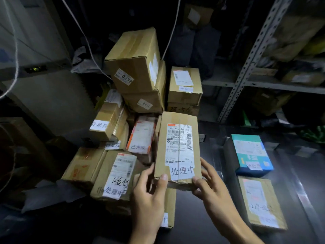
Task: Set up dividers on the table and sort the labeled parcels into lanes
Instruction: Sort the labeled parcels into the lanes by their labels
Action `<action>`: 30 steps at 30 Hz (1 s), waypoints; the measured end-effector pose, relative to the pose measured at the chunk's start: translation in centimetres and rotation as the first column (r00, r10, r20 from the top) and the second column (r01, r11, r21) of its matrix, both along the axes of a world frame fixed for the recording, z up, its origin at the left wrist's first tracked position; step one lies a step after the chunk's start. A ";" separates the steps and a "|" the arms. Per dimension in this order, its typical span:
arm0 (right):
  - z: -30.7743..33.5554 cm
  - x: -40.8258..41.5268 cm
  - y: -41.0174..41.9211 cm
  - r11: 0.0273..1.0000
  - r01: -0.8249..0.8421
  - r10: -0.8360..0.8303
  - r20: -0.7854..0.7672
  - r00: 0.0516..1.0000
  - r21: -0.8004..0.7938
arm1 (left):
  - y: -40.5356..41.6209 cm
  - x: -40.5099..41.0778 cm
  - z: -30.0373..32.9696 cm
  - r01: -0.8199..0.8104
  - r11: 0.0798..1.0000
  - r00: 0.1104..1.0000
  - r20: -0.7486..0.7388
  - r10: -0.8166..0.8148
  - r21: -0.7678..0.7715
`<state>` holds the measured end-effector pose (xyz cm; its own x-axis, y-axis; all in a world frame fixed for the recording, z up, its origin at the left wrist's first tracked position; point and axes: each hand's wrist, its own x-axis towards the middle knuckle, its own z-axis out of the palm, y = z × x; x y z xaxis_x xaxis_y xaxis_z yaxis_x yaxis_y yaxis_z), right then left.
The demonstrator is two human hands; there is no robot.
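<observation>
Both hands hold one brown parcel (177, 148) up over the table (202, 217): the left hand (149, 196) curls round its near left corner with the thumb on the top face, and the right hand (211, 184) grips the near right corner, fingers along the side. The parcel lies flat between them, tilted slightly, its handwritten label (182, 170) facing the camera just above the thumbs.

Judging by the layout, sorting is only begun. To the right, well apart from the hands, a blue box (251, 154) and a brown labeled parcel (260, 203) lie one behind the other on the dark table, which looks like a started lane. To the left and behind the held parcel, an unsorted pile (123, 138) of labeled cartons is heaped up, topped by a large carton (133, 60); most of the work seems to remain there.

No divider can be made out with certainty in the dim light; a pale streak near the right parcels might be one. Metal shelving (263, 50) stands beyond.
</observation>
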<state>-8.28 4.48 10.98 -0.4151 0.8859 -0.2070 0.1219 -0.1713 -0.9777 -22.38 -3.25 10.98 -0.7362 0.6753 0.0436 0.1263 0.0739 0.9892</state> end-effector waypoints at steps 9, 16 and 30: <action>-2.9 5.9 5.1 0.981 0.191 -0.186 0.131 0.974 -0.021 | 6.9 6.9 -5.0 0.106 0.978 0.993 0.072 -0.094 -0.179; -10.1 6.9 10.7 0.958 0.237 -0.195 0.244 0.950 -0.159 | 12.7 8.7 -11.5 0.117 0.920 0.991 0.101 -0.085 -0.375; -19.8 6.8 16.8 0.958 0.205 -0.107 0.413 0.904 -0.202 | 19.0 9.9 -20.4 0.172 0.818 0.981 0.174 -0.089 -0.549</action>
